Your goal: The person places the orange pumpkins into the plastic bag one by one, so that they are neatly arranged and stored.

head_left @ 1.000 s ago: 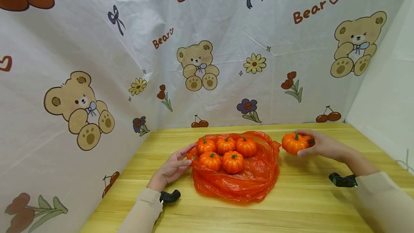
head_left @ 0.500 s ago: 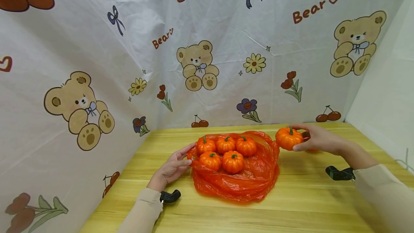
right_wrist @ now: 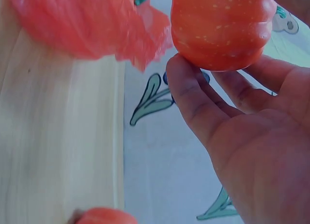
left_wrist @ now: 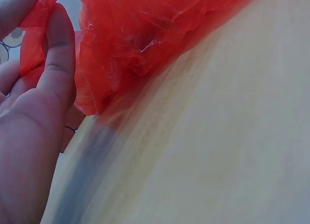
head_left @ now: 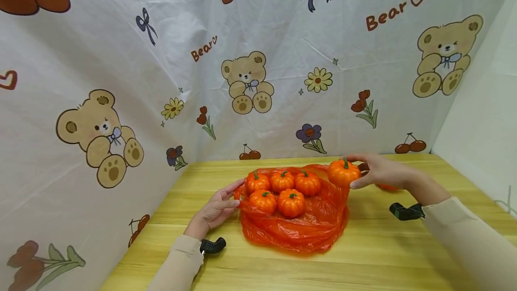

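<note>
A red plastic bag [head_left: 291, 239] lies spread wide on the table with several small orange pumpkins [head_left: 291, 202] inside, toward its left and back. At its left edge my left hand [head_left: 218, 205] pinches a strip of the bag; the left wrist view shows this red strip [left_wrist: 32, 50] between thumb and finger. My right hand [head_left: 381, 172] holds another small pumpkin [head_left: 343, 174] with a green stem, raised at the bag's right rim. In the right wrist view that pumpkin [right_wrist: 223, 33] sits between the fingertips and thumb.
Behind my right wrist, another orange thing [head_left: 387, 187] lies on the wooden table [head_left: 250, 273], mostly hidden. A white cloth printed with bears [head_left: 248, 84] hangs at the back and left. A white wall [head_left: 484, 116] stands at the right.
My right hand has moved left with the pumpkin, from beside the bag to its right rim. An orange thing on the table behind that hand has come into view. The left hand stays put.
</note>
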The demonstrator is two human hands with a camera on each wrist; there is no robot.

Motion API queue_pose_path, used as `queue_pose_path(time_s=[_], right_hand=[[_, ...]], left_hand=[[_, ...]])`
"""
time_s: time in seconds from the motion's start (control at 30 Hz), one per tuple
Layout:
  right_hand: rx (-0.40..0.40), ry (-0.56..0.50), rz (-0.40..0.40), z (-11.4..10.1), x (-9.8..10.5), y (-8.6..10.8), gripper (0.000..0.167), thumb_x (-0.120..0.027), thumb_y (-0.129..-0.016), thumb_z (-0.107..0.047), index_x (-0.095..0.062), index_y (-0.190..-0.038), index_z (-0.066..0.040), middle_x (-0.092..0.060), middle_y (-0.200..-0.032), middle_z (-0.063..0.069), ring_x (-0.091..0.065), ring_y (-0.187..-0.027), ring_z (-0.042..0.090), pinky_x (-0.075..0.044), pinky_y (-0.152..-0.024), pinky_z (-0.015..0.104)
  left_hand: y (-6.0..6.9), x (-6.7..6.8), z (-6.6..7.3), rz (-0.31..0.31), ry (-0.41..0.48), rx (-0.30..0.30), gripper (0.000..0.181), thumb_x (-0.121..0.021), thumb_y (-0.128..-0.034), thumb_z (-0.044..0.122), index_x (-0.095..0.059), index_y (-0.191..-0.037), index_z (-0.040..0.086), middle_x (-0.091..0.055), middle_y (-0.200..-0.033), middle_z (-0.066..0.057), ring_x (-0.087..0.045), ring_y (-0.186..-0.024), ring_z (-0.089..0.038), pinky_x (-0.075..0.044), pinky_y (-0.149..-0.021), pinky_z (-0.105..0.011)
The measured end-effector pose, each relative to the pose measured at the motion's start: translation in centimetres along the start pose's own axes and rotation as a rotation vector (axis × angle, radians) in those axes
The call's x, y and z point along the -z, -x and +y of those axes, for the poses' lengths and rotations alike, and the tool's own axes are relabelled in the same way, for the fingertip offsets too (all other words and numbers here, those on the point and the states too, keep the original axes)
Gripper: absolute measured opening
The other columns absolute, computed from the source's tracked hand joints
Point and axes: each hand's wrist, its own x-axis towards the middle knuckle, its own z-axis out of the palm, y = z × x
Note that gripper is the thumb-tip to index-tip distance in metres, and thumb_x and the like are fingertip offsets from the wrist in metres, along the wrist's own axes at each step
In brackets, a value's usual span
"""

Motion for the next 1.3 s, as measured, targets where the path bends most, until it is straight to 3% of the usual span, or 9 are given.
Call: queue_pose_path(time_s=[0.43, 0.77, 0.97, 1.17, 1.3], right_hand=[[-0.043, -0.056, -0.095, -1.6, -2.2, -2.7, 0.087, -0.086, -0.084, -0.021, -0.04, -0.157, -0.011, -0.054, -0.148, 0.018, -0.055, -0.132, 0.037, -0.056, -0.102, 0.047], [-0.015, 0.042, -0.168, -1.7, -3.1, -4.8, 0.086, -0.088, -0.079, -0.016, -0.045, -0.153, -0.01, -0.051, -0.148, 0.017, -0.057, -0.125, 0.032, -0.058, -0.099, 0.041], [-0.057, 0.105, -0.213, -2.3, -3.6, -5.5, 0.087, -0.09, -0.076, -0.018, -0.048, -0.151, -0.012, -0.053, -0.144, 0.013, -0.055, -0.122, 0.029, -0.057, -0.1, 0.043], [-0.09, 0.068, -0.27, -2.2, -4.3, -6.2, 0.081, -0.089, -0.074, -0.011, -0.051, -0.146, -0.009, -0.053, -0.142, 0.013, -0.059, -0.116, 0.027, -0.059, -0.096, 0.04], [-0.096, 0.08, -0.264, -1.8, -4.4, -6.6, 0.079, -0.09, -0.072, -0.01, -0.054, -0.143, -0.01, -0.052, -0.142, 0.013, -0.059, -0.114, 0.027, -0.06, -0.094, 0.039]], left_hand=[[-0.1, 0.1, 0.0, -0.009, 0.005, -0.004, 0.076, -0.056, -0.0998, -0.004, -0.019, -0.165, 0.008, -0.012, -0.174, -0.012, -0.023, -0.156, -0.036, -0.047, -0.114, -0.029], [-0.1, 0.2, -0.1, -0.003, 0.011, -0.002, 0.076, -0.057, -0.0988, -0.005, -0.022, -0.165, 0.008, -0.013, -0.174, -0.012, -0.022, -0.157, -0.036, -0.048, -0.113, -0.029], [-0.1, 0.1, -0.1, -0.007, 0.004, -0.004, 0.077, -0.058, -0.0985, -0.003, -0.021, -0.165, 0.008, -0.013, -0.174, -0.012, -0.02, -0.157, -0.037, -0.048, -0.113, -0.028], [0.0, 0.0, -0.1, -0.014, 0.004, -0.004, 0.079, -0.06, -0.0986, -0.001, -0.019, -0.165, 0.007, -0.013, -0.174, -0.013, -0.021, -0.157, -0.036, -0.047, -0.113, -0.028], [0.0, 0.0, -0.1, -0.002, 0.01, -0.003, 0.078, -0.059, -0.0982, -0.003, -0.021, -0.165, 0.008, -0.014, -0.173, -0.012, -0.021, -0.157, -0.036, -0.048, -0.112, -0.028]])
